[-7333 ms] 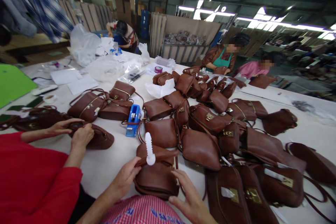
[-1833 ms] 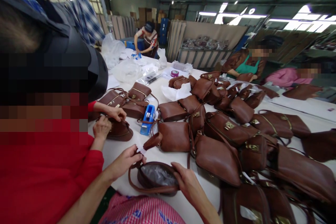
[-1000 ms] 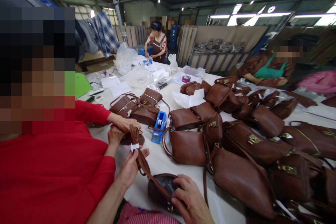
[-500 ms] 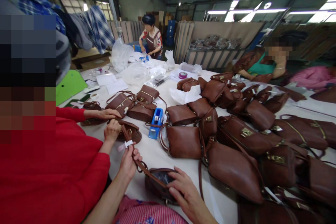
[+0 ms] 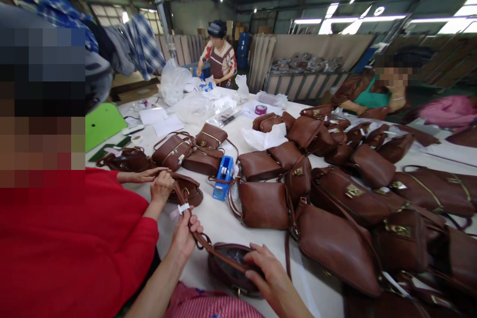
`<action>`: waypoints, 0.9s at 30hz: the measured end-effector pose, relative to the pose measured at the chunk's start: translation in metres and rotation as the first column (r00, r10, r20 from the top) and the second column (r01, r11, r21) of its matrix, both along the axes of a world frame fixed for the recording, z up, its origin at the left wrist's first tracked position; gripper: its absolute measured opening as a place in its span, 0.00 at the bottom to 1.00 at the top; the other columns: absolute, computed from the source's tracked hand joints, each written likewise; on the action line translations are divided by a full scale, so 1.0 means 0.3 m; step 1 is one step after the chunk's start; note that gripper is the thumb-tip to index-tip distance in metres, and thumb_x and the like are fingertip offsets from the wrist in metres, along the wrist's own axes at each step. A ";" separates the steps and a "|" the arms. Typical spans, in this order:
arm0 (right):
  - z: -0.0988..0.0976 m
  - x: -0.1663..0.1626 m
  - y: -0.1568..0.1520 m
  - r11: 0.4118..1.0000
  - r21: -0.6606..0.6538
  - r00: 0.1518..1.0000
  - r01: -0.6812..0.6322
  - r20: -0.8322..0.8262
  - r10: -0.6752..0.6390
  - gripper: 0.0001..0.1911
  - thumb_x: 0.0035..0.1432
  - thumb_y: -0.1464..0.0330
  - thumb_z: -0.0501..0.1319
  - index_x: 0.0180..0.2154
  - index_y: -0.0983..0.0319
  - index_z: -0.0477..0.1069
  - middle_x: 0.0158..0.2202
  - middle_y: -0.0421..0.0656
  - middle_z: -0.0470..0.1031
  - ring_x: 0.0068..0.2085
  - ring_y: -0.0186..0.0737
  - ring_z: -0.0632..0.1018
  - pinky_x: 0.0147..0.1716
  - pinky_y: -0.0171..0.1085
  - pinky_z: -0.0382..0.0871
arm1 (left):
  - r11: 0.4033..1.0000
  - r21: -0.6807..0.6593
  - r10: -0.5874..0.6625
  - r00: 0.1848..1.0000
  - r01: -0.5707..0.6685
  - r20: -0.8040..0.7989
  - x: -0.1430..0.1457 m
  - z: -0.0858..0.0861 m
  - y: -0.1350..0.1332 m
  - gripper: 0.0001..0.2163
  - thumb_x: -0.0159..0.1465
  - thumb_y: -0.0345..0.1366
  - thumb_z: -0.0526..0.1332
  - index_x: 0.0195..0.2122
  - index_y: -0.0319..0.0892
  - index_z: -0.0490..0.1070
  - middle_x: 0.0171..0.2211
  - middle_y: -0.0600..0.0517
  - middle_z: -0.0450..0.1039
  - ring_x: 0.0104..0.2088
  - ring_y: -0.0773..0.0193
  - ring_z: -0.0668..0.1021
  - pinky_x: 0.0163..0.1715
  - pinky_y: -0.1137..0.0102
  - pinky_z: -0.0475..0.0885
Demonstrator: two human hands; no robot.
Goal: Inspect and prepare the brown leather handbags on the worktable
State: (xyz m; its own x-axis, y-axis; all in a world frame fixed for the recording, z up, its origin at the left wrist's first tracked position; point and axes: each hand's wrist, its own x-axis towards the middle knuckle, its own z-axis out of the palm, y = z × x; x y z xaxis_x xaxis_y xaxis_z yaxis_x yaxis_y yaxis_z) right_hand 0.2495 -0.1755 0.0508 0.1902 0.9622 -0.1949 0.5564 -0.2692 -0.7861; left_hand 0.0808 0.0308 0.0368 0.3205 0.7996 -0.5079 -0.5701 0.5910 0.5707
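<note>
My left hand [image 5: 185, 237] is closed around a brown leather strap [image 5: 220, 255], just below a white wrap [image 5: 183, 208] fastened on it. The strap slopes down to a small brown handbag [image 5: 226, 282], which sits close to my body with its top open and a dark, shiny lining showing. My right hand [image 5: 275, 278] grips the right side of this bag where the strap meets it, thumb and fingers on either side. Part of the bag is hidden behind that hand.
Many brown handbags [image 5: 264, 204] cover the table's right side. A blue tape dispenser [image 5: 223, 179] stands ahead. To my left, a co-worker's hands [image 5: 162, 185] work at another bag [image 5: 188, 190]. Plastic bags [image 5: 194, 107], papers and a purple tape roll [image 5: 261, 109] lie farther back.
The view has shifted slightly. My hands keep nearly the same hold on the strap and handbag. The co-worker at the far end of the table stands more upright.
</note>
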 end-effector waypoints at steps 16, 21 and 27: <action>-0.166 0.043 -0.021 0.959 0.246 0.980 -0.139 0.174 0.097 0.18 0.59 0.70 0.60 0.51 0.56 0.73 0.51 0.49 0.77 0.58 0.57 0.72 0.60 0.66 0.59 | 0.999 0.043 -0.033 0.999 0.033 -0.010 0.002 0.009 -0.024 0.10 0.60 0.41 0.67 0.34 0.42 0.68 0.17 0.62 0.57 0.15 0.74 0.63 0.15 0.78 0.59; -0.055 0.003 0.004 0.996 0.068 0.996 -0.057 0.076 0.052 0.16 0.56 0.73 0.58 0.46 0.60 0.75 0.50 0.50 0.78 0.60 0.55 0.70 0.64 0.68 0.47 | 0.995 0.024 -0.097 0.991 0.095 0.094 -0.009 -0.006 -0.023 0.08 0.62 0.40 0.65 0.37 0.44 0.68 0.17 0.64 0.56 0.14 0.76 0.60 0.15 0.80 0.59; 0.008 -0.008 0.007 1.000 0.012 0.999 -0.029 -0.012 0.029 0.13 0.58 0.69 0.58 0.45 0.60 0.74 0.50 0.49 0.77 0.61 0.53 0.68 0.66 0.63 0.44 | 0.987 0.044 -0.163 0.973 0.157 0.162 -0.014 0.027 -0.027 0.10 0.60 0.40 0.67 0.38 0.45 0.68 0.18 0.63 0.59 0.16 0.76 0.64 0.17 0.80 0.63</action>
